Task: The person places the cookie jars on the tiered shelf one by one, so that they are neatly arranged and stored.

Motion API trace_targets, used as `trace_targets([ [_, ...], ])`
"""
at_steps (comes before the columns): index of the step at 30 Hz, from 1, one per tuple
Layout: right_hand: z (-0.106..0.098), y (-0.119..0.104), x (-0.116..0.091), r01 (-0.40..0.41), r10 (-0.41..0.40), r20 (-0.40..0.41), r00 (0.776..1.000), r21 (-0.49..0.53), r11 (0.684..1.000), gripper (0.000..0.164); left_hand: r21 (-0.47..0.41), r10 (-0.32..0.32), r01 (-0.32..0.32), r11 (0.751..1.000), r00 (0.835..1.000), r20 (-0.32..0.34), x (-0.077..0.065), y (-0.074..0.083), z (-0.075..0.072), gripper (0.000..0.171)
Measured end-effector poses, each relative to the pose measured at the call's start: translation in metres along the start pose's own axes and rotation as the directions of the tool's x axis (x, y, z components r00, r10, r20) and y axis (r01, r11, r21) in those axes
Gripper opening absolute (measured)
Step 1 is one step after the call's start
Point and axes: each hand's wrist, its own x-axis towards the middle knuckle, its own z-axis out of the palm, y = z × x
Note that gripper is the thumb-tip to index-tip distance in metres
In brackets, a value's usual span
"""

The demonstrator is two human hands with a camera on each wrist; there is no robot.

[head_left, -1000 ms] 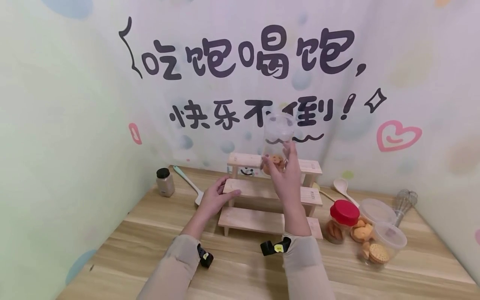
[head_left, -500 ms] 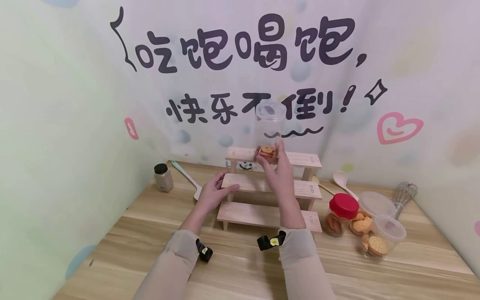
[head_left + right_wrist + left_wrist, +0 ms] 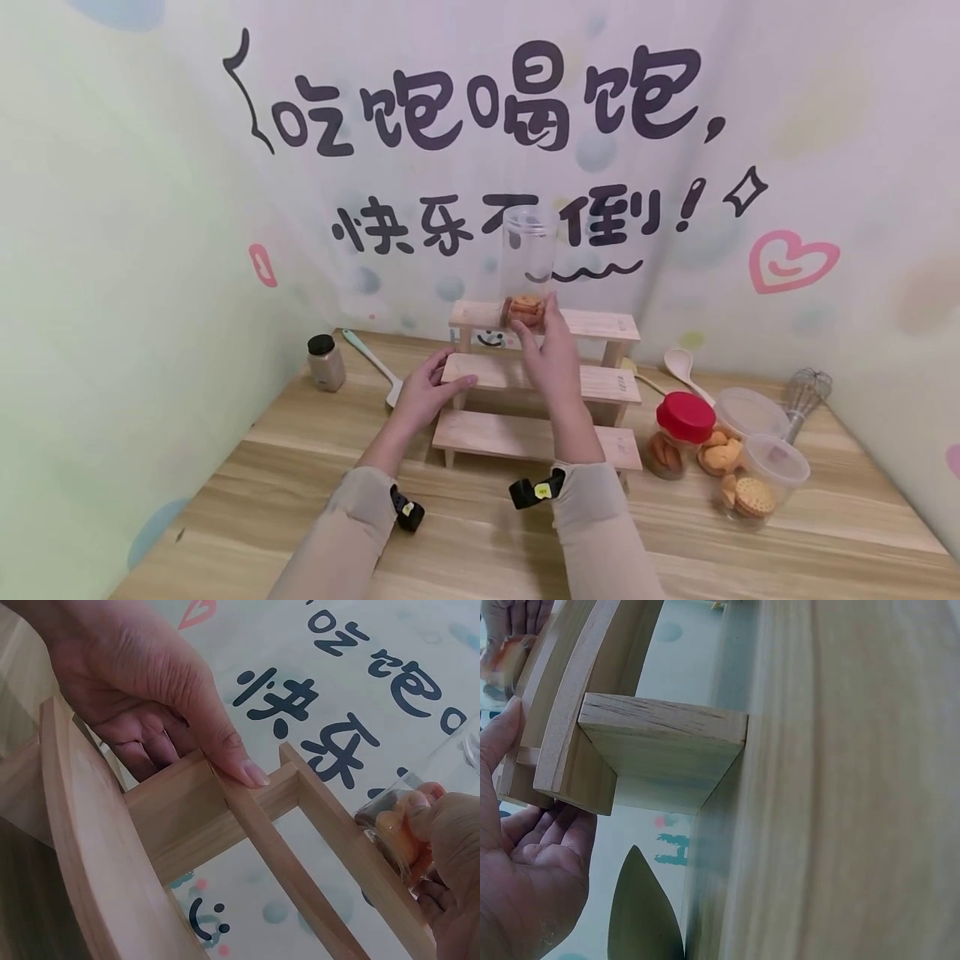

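Note:
In the head view, a three-tier wooden stand (image 3: 498,435) stands on the table against the printed backdrop. My left hand (image 3: 424,393) grips the left end of its middle tier, thumb on top and fingers below; the left wrist view shows the curled fingers (image 3: 551,832) under the board. With my right hand (image 3: 553,362) I hold a tall clear jar (image 3: 528,267) upright by its lower part, right at the top tier. Brown cookies (image 3: 525,309) lie in the bottom of this jar. In the right wrist view the thumb and fingers wrap round the jar (image 3: 394,814).
To the right are a red-lidded jar (image 3: 686,417) and two clear-lidded cookie tubs, one a round tub (image 3: 780,471). Behind them lie a pale spoon (image 3: 680,363) and a whisk (image 3: 808,392). On the left are a black-capped bottle (image 3: 326,367) and a spatula (image 3: 372,357).
My right hand has moved the jar left along the top tier, and the jar has straightened. The left hand keeps its grip on the stand. The head view has shifted slightly.

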Motion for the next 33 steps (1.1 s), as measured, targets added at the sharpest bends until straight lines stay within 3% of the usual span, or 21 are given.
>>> trace_targets([
  [8,0.008,0.004,-0.004,0.067,-0.068,-0.007,0.998,-0.114,0.991,0.068,-0.007,-0.009,0.009,1.0,1.0,0.005,-0.003,0.002,0.002,0.083],
  [14,0.005,0.004,-0.004,0.049,-0.048,0.015,0.999,-0.078,0.996,0.068,-0.002,0.015,-0.015,1.0,0.999,-0.031,0.0,-0.009,0.003,0.084],
  [23,-0.006,0.002,0.0,0.022,-0.02,0.042,0.999,-0.049,0.999,0.068,0.021,0.043,-0.043,0.999,0.998,-0.036,0.002,-0.009,0.004,0.084],
  [28,-0.023,-0.005,-0.001,0.13,-0.13,0.005,0.992,0.001,0.992,0.059,0.031,0.05,-0.049,0.998,0.998,-0.03,0.001,-0.008,0.003,0.085],
  [33,-0.056,-0.009,-0.012,0.266,-0.266,-0.018,0.964,-0.018,0.964,0.058,0.042,0.042,-0.041,0.998,0.999,-0.027,-0.004,-0.003,0.002,0.083],
])
